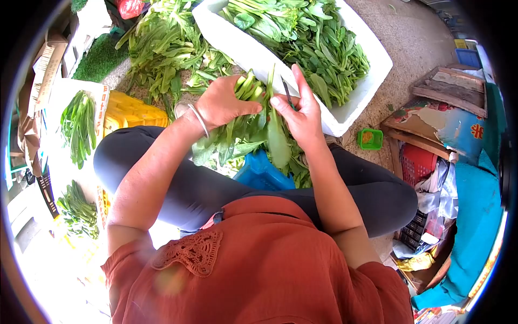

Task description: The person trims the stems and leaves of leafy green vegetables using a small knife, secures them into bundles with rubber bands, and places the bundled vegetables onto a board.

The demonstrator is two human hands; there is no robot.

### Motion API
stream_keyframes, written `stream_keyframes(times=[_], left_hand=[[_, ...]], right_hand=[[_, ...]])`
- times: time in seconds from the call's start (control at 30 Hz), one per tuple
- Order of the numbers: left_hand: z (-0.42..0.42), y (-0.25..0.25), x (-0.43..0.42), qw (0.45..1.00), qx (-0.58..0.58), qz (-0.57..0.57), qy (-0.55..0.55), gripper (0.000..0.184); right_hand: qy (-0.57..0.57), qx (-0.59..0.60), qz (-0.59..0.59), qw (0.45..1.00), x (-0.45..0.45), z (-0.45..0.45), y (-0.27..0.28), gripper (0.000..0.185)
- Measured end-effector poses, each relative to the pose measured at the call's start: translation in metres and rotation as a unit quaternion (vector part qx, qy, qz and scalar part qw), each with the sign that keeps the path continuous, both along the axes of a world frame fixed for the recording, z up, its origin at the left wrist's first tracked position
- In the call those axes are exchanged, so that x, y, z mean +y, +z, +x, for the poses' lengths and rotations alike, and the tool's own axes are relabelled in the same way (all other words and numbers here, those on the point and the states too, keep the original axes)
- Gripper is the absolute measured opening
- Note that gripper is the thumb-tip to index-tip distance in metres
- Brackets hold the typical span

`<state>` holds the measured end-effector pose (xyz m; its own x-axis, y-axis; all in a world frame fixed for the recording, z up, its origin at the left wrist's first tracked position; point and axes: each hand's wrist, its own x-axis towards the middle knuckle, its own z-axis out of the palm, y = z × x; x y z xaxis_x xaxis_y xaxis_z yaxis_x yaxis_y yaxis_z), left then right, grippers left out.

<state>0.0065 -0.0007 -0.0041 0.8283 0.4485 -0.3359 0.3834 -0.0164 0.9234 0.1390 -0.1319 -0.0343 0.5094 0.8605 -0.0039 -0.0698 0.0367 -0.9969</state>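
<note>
My left hand (225,103), with a bangle at the wrist, is wrapped round a bunch of leafy greens (249,89), cut stems upward and leaves hanging down. My right hand (303,114) is close beside it, with a small dark knife (286,90) between thumb and fingers. A single leafy stalk (278,141) stands upright against my right thumb, its broad leaf hanging below. Part of the knife is hidden by my fingers. Below both hands, between my legs, shows a blue plastic stool or crate (261,174), with loose leaves around it.
A white foam box (335,125) full of greens stands ahead. Left of it, a heap of greens (162,51) covers the ground. Bundled greens (80,127) and a yellow crate (135,110) are at left. On the right are a small green tray (370,139) and a wooden shelf (431,121).
</note>
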Motion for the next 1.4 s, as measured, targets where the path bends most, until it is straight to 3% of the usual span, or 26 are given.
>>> stream_keyframes(times=[0.07,0.13,0.2,0.4,0.47,0.57,0.7,0.73,0.87,0.9,0.97,1.03,1.13,1.2,1.27,1.33,1.4], left_hand=[[-0.001,0.008,0.000,0.998,0.041,0.033,0.018,0.041],[-0.002,0.007,0.001,0.996,0.048,0.068,0.012,0.042],[-0.002,0.007,0.001,0.993,0.055,0.104,0.005,0.042],[0.000,0.010,-0.004,0.985,0.087,0.140,-0.057,0.046],[-0.002,0.005,-0.004,0.970,0.081,0.220,-0.060,0.057],[-0.002,0.004,-0.002,0.958,0.117,0.246,-0.090,0.059],[-0.003,-0.001,-0.001,0.954,0.124,0.258,-0.095,0.057],[-0.002,0.005,-0.001,0.961,0.133,0.216,-0.106,0.055],[0.001,-0.002,0.002,0.976,0.114,0.145,-0.114,0.050],[-0.002,-0.006,-0.004,0.971,0.085,0.223,-0.025,0.049],[-0.002,-0.010,0.005,0.966,0.108,0.235,-0.026,0.051],[-0.001,-0.009,0.008,0.953,0.141,0.267,-0.015,0.059],[0.001,-0.007,0.002,0.978,0.104,0.176,-0.048,0.065],[0.000,-0.016,-0.003,0.974,0.100,0.195,-0.058,0.069],[0.001,-0.007,-0.012,0.950,0.080,0.297,-0.051,0.071],[0.001,-0.006,-0.008,0.954,0.085,0.285,-0.046,0.063],[0.001,-0.013,0.001,0.977,0.096,0.180,-0.056,0.051]], right_hand=[[0.015,0.075,-0.108,0.991,-0.008,0.009,0.013,0.063],[-0.008,0.077,-0.114,0.991,-0.008,0.015,0.012,0.055],[0.044,0.162,-0.113,0.979,-0.009,0.022,0.013,0.050],[0.058,0.147,-0.183,0.970,0.005,0.018,0.005,0.045],[0.090,0.187,-0.202,0.957,0.003,0.024,-0.005,0.044],[0.069,0.252,-0.277,0.925,-0.008,0.032,-0.019,0.043],[0.077,0.262,-0.247,0.930,-0.015,0.030,-0.020,0.038],[0.074,0.265,-0.249,0.929,-0.014,0.024,-0.015,0.038],[0.095,0.227,-0.173,0.954,-0.004,0.019,-0.013,0.031],[0.076,0.202,-0.172,0.961,-0.003,0.022,-0.017,0.029],[0.054,0.174,-0.174,0.968,-0.005,0.027,-0.026,0.028],[0.028,0.071,-0.209,0.975,-0.005,0.027,-0.028,0.028],[0.040,0.128,-0.219,0.967,-0.002,0.008,-0.017,0.028],[0.035,0.224,-0.251,0.941,0.003,-0.001,-0.007,0.028],[0.056,0.273,-0.223,0.934,0.003,-0.002,-0.006,0.026],[0.069,0.188,-0.230,0.952,0.002,0.018,0.007,0.023],[-0.071,0.078,-0.191,0.976,-0.003,0.058,-0.025,0.017]])
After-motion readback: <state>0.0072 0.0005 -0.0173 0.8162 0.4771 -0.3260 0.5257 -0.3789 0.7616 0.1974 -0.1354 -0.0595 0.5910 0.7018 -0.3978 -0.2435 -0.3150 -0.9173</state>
